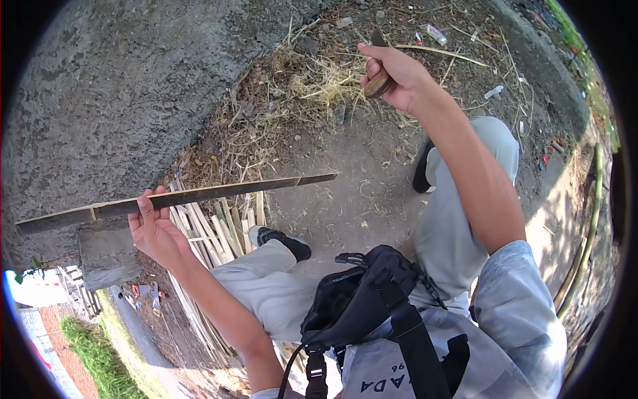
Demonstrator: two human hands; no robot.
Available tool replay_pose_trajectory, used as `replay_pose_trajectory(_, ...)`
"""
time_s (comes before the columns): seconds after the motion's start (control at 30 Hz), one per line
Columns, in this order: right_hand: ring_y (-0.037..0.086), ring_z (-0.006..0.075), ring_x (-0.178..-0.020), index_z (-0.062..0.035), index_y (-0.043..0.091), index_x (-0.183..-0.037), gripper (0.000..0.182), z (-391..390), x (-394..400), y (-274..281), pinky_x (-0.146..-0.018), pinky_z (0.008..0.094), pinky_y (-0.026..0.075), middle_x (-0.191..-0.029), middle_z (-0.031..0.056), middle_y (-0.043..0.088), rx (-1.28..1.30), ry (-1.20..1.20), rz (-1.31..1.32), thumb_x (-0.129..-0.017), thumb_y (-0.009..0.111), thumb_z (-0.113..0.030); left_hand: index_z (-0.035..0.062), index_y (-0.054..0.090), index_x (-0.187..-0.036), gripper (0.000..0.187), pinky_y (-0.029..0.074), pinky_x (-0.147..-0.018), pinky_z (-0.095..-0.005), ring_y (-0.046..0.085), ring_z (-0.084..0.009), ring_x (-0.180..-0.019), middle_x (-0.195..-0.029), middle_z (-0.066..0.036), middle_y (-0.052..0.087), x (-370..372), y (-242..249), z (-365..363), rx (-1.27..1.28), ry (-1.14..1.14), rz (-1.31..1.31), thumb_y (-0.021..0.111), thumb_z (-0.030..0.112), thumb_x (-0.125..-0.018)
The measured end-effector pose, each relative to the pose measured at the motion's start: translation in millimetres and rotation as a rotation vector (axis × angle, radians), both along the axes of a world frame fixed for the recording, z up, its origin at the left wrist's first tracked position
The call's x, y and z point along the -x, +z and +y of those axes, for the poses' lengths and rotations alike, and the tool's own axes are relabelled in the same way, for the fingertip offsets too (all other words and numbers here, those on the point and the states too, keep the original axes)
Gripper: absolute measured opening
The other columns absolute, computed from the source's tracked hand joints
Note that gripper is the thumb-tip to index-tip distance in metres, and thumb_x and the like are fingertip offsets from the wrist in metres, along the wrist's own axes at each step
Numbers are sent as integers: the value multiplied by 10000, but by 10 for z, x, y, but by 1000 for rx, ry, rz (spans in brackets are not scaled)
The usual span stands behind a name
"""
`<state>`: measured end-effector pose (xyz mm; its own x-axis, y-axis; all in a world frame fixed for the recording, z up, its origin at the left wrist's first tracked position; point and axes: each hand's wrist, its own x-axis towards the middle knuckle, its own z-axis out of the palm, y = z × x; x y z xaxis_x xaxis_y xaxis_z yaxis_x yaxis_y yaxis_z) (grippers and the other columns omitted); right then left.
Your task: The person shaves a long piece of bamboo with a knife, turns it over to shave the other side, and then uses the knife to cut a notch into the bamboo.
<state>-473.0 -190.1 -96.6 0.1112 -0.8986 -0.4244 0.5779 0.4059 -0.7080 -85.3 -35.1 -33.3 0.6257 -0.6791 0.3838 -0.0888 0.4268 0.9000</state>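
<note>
My left hand [159,233] grips a long, flat bamboo strip [232,190], dark on its broad face and pale along the upper edge. The strip points from the far left toward the middle and rises slightly to the right. Farther up and to the right, my right hand [402,70] is closed around the wooden handle [379,84] of a knife. Part of its dark blade [377,38] shows beyond the fingers, and the rest is hard to make out. The knife and the strip are well apart.
Pale split strips [206,233] lie in a bundle beside my left leg. Thin shavings [325,80] cover the ground ahead, below a rough concrete block [133,100]. A black bag [359,292] hangs at my front. Long poles [585,239] lie at the right.
</note>
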Motion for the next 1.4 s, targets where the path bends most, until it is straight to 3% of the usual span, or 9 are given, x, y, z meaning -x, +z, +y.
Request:
replay_pose_trajectory(0.27,418,57,-472,-120,448,-761,235,0,6,26,-630,279,500,-544,-73,453,25,15,12,-933,600,-167,-11,522,-1005,223,572,-824,-391,670,-322,-888,-952,-168,650,151,29,8,-194,-321,-91,671,84,-868)
replay_pose_trajectory(0.47,428,64,-486,-113,449,-761,237,9,13,34,-613,279,503,-542,-67,452,3,20,39,-936,597,-173,5,505,-1020,227,567,-830,-391,662,-338,-945,-959,-165,654,162,-4,12,-232,-299,-163,657,99,-881)
replay_pose_trajectory(0.6,437,70,-495,-108,452,-767,232,1,15,32,-592,278,504,-547,-55,453,-10,15,58,-934,600,-173,12,525,-984,231,531,-883,-435,646,-341,-966,-904,-147,629,160,1,-60,-110,-301,-107,565,237,-949)
replay_pose_trajectory(0.7,558,184,-589,-102,482,-657,310,-56,39,-66,-597,321,531,-566,12,473,36,27,32,-927,598,-202,25,543,-865,341,484,-919,-482,628,-341,-954,-799,-114,559,50,2,-47,3,-266,25,457,333,-984)
replay_pose_trajectory(0.8,572,188,-601,-105,487,-670,295,-54,38,-70,-597,322,535,-568,10,481,23,39,54,-923,603,-206,53,557,-806,328,461,-956,-489,625,-347,-1007,-813,-118,602,-162,59,10,89,-392,79,470,317,-979)
replay_pose_trajectory(0.9,430,73,-490,-114,459,-733,253,-13,24,-13,-590,270,523,-552,-51,438,9,47,50,-936,593,-184,59,528,-825,284,468,-846,-459,579,-304,-884,-840,-96,552,-208,66,55,161,-450,178,527,327,-918)
replay_pose_trajectory(0.97,429,70,-491,-113,459,-734,252,-3,23,-10,-589,270,523,-552,-54,436,1,46,51,-936,593,-184,76,516,-828,280,443,-701,-399,525,-259,-789,-850,-84,528,-170,70,63,196,-496,207,562,347,-880)
replay_pose_trajectory(1.17,429,63,-495,-113,462,-739,247,8,16,6,-595,268,520,-558,-57,435,10,44,64,-939,589,-181,106,524,-789,361,407,-606,-339,514,-220,-644,-759,-36,525,-167,109,126,92,-607,177,556,439,-923)
replay_pose_trajectory(1.4,466,91,-512,-92,504,-788,258,-33,-11,-111,-603,274,506,-562,-52,452,31,99,97,-960,555,-276,130,398,-603,535,321,-483,-272,312,-120,-445,-491,19,325,-189,100,128,41,-675,136,521,578,-867)
